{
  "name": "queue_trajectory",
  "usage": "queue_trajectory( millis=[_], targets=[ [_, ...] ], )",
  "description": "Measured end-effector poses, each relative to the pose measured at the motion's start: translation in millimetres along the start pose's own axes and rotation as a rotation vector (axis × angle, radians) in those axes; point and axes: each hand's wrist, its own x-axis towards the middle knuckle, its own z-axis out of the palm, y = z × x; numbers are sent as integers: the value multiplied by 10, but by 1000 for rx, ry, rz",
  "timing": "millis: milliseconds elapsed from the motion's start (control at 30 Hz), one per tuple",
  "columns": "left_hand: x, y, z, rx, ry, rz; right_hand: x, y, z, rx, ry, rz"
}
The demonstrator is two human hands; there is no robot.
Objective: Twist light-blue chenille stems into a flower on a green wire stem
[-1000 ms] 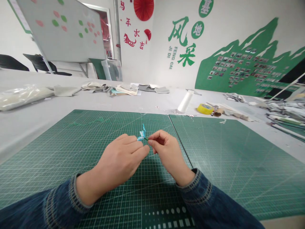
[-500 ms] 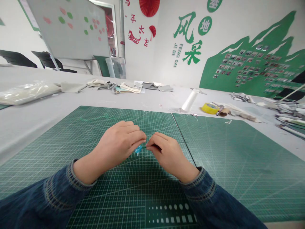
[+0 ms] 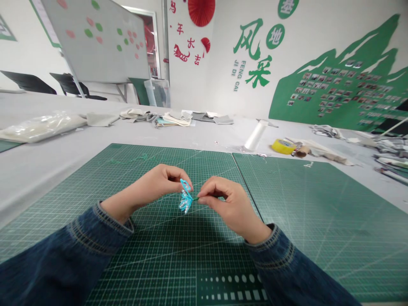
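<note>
A small light-blue craft flower [image 3: 185,200] with white bead-like dots and looped petals is held above the green cutting mat [image 3: 153,246]. Its short green stem [image 3: 195,199] points right, pinched between the thumb and fingertips of my right hand [image 3: 225,202]. From behind and above, my left hand [image 3: 167,180] has its fingers closed at an upper blue petal. The fingertips there are partly covered by the flower.
A second green mat [image 3: 318,204] adjoins on the right. Beyond the mats lie a white thread cone [image 3: 256,135], a yellow tape roll [image 3: 283,146], fabric scraps [image 3: 178,119] and a plastic-wrapped bundle [image 3: 41,126]. Green thread [image 3: 145,157] rests on the mat's far left.
My left hand has turned and drawn back a little, so the blue flower it mostly covered now shows. My right hand still pinches the stem. The view has shifted slightly.
</note>
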Motion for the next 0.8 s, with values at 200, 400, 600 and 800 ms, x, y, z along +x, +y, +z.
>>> queue_trajectory(
  millis=[200, 400, 600, 800],
  targets=[
    [32, -52, 258, -145, -32, 12, 7, 23, -6, 245, 172, 148],
    [-15, -2, 539, 27, 185, 170, 38, 105, -23, 323, 308, 200],
    [-80, 0, 646, 394, 366, 408, 42, 121, -10, 177, 399, 219],
    [-165, 84, 550, 1074, 377, 718, 13, 151, -8, -349, 344, -1]
  ],
)
